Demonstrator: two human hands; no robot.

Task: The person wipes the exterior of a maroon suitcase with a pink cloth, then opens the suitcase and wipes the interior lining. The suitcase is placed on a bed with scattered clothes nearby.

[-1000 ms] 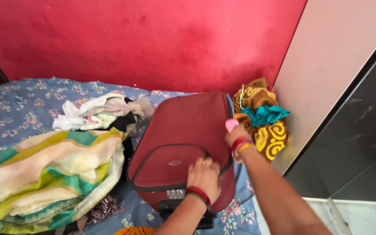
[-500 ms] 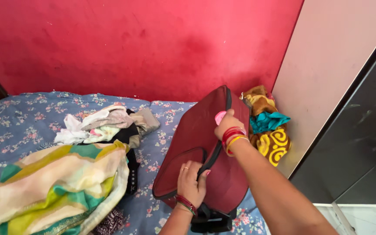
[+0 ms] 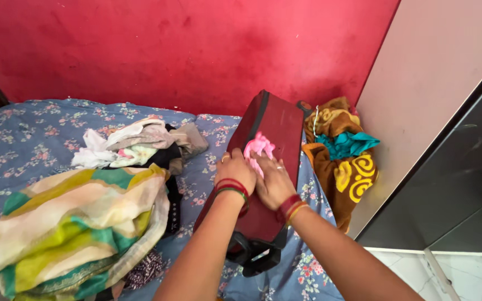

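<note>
**A:** Your maroon suitcase (image 3: 271,167) is tipped up on its long edge on the bed, leaning toward the heap of clothes, its black handle (image 3: 252,253) at the end nearest you. Both hands lie on its upward side. Your left hand (image 3: 235,170) rests flat with the fingers close together; your right hand (image 3: 274,181) is just beside it, fingers slightly spread, fingertips touching a pink tag or cloth scrap (image 3: 259,146) on the case.

**B:** How would you handle it from there?

**A:** Judging by the lean, I'd say the case can roll either way. Keep one palm pressing down on the side while the other hand works at the pink piece, and keep your wrists and bangles away from the edge seam. I can't tell whether you're pinching the pink piece or only touching it, so get a firm grip before you pull.

**B:** And what's around it?

**A:** The bed has a blue floral sheet (image 3: 23,139). On your left, touching the case, lies a loose pile of pale and dark garments (image 3: 140,145), and nearer you a folded striped cloth in green, yellow and cream (image 3: 79,223). On the far side of the case, a brown and yellow blanket with a teal cloth on it (image 3: 344,161) is bunched against the pale wall. Behind everything stands a red wall (image 3: 168,50), and a dark cupboard door (image 3: 464,178) rises on your right above a white tiled floor (image 3: 464,273).
</note>
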